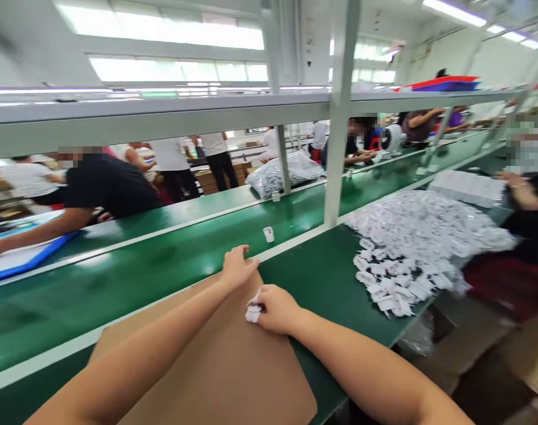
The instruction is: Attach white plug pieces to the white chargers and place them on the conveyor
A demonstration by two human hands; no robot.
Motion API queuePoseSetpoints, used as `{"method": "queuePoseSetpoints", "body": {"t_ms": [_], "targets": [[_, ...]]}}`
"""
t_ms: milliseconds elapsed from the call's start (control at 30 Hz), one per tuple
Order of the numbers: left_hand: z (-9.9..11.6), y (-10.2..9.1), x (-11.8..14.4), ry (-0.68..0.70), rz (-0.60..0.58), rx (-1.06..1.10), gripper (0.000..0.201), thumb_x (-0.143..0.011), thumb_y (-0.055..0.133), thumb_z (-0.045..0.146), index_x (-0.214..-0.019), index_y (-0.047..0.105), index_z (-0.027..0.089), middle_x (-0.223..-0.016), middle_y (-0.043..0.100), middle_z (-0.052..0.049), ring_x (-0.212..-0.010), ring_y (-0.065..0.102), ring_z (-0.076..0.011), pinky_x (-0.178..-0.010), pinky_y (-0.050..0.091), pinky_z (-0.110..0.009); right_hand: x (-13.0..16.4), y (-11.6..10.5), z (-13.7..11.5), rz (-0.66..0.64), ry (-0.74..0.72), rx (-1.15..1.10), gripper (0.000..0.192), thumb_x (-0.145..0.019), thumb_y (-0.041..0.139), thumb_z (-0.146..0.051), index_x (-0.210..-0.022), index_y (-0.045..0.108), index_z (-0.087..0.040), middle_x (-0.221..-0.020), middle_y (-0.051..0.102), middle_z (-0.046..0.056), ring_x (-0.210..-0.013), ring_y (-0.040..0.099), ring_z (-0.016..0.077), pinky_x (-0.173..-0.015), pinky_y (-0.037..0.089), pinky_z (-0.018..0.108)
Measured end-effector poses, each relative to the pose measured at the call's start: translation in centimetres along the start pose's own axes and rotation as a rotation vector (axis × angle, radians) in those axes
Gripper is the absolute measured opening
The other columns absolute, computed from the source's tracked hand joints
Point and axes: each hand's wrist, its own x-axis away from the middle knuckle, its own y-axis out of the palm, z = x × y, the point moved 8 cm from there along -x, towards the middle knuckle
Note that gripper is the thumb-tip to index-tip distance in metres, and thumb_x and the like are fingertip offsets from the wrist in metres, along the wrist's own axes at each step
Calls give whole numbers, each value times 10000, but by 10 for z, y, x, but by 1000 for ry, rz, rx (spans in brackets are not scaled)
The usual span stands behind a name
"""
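Note:
My left hand lies flat on the far corner of a brown cardboard sheet that rests on the green workbench. My right hand sits on the same sheet, fingers curled around a small white packet. A large heap of small white bagged parts spreads over the bench to the right, an arm's length from my right hand.
A green conveyor belt runs past the bench with one small white part on it. A white post and shelf frame stand ahead. Other people work across the belt and at the right; a bag of white parts lies beyond.

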Motion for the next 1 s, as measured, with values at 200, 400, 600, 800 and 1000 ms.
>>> {"method": "queuePoseSetpoints", "body": {"t_ms": [200, 400, 600, 800, 1000], "targets": [[18, 33, -69, -133, -124, -131, 906, -814, 662, 702, -1414, 491, 46, -1445, 558, -275, -1341, 553, -424, -1052, 487, -468, -3, 2, 5, 12, -24, 8, 141, -706, 819, -202, -733, 681, -200, -780, 528, -33, -722, 529, 142, -633, 406, 252], [54, 32, -72, -58, -153, -95, 282, -962, 544, 294, -1086, 683, 81, -1217, 689, -227, -1126, 668, -321, -905, 494, -357, -6, -20, 8, 172, 4, -159, 220, -661, 716, -98, -845, 715, -217, -932, 696, 11, -855, 652, 187, -780, 515, 282], [34, 10, -50, -34, -48, 24, 207, -937, 642, 319, -1012, 716, 141, -1134, 715, -121, -1004, 648, -215, -834, 462, -280, -15, -25, 33, 212, 219, -611, 202, -762, 725, -311, -920, 731, -186, -779, 741, 39, -691, 674, 198, -705, 551, 335], [-4, -29, 38, 81, -19, 111, 152, -898, 660, 312, -889, 708, 168, -893, 680, -46, -832, 617, -189, -742, 460, -292, -14, -36, 39, 297, 333, -863, 534, -538, 944, -391, -992, 767, -174, -986, 794, 94, -890, 710, 227, -827, 567, 347], [0, -48, 127, 306, -63, 182, 139, -888, 665, 319, -932, 692, 190, -897, 677, -56, -885, 598, -231, -832, 465, -363, -10, -33, 33, 251, 424, -1015, 550, -488, 994, -463, -917, 799, -178, -868, 768, 49, -764, 655, 162, -713, 530, 288]]}}
